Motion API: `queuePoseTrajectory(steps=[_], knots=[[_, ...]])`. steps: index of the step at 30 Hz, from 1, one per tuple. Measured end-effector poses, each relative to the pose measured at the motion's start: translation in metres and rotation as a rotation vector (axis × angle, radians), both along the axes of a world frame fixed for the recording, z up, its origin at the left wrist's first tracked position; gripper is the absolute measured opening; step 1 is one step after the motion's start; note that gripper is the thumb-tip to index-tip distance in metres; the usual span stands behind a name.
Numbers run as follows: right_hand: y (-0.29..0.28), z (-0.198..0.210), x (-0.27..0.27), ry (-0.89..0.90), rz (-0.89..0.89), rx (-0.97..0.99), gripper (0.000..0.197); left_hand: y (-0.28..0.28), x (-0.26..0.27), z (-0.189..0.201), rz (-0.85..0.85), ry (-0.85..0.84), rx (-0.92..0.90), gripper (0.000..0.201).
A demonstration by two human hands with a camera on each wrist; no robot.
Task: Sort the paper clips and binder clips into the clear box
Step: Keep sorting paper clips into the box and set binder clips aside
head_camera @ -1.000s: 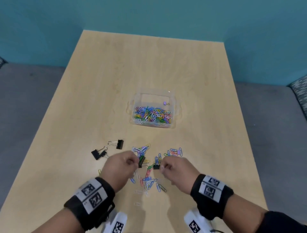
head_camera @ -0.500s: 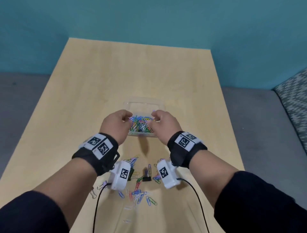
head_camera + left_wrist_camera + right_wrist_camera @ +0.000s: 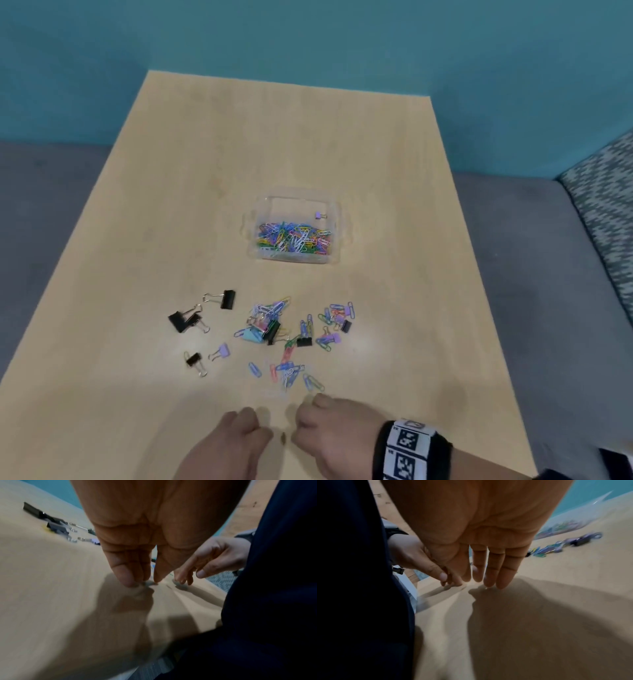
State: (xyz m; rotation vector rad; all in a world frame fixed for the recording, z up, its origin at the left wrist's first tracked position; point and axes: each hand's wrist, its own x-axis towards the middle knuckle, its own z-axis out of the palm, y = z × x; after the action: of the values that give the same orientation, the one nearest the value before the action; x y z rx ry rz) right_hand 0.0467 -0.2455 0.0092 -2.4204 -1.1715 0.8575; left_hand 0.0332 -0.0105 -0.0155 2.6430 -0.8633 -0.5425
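Observation:
The clear box (image 3: pixel 337 240) stands mid-table with many coloured paper clips (image 3: pixel 294 238) and one small purple binder clip (image 3: pixel 319 215) inside. Loose paper clips (image 3: pixel 287 371) and black binder clips (image 3: pixel 227 298) lie scattered nearer me, with a light blue binder clip (image 3: pixel 251 334) among them. My left hand (image 3: pixel 145 581) is low at the table's front, thumb and fingertips closing on a small pale paper clip (image 3: pixel 149 583), which is blurred. My right hand (image 3: pixel 479 582) is just to its right, straight fingers touching the tabletop and holding nothing.
The wooden table (image 3: pixel 376 171) ends close behind my hands and on the right. A teal wall stands past the far edge. A patterned cushion (image 3: pixel 606 205) lies off to the right. Bare tabletop surrounds the box.
Both hands have drawn back from over the clear box to the table's front edge, nearer than the scattered clips. The head view has tilted so the whole pile shows.

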Motion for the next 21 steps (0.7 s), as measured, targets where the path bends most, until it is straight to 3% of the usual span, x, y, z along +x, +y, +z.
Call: queuePoseTrajectory(steps=[3,7,10,15,21], knots=[[0.022,0.002,0.003,-0.048,-0.077,0.025,0.027,-0.006,0.001,-0.005,0.079,-0.08,-0.063,0.028],[0.037,0.003,0.015,-0.12,-0.251,0.003,0.031,-0.016,0.021,0.006,0.189,-0.058,-0.057,0.036],[0.028,0.004,0.013,-0.098,-0.408,0.042,0.027,-0.012,0.031,0.011,0.309,-0.028,-0.095,0.026],[0.013,0.007,-0.005,0.053,-0.87,-0.001,0.046,-0.001,0.032,0.008,0.556,0.128,-0.133,0.061],[0.041,-0.01,0.01,-0.006,-0.846,-0.008,0.062,-0.02,0.046,0.001,0.422,0.137,-0.124,0.068]])
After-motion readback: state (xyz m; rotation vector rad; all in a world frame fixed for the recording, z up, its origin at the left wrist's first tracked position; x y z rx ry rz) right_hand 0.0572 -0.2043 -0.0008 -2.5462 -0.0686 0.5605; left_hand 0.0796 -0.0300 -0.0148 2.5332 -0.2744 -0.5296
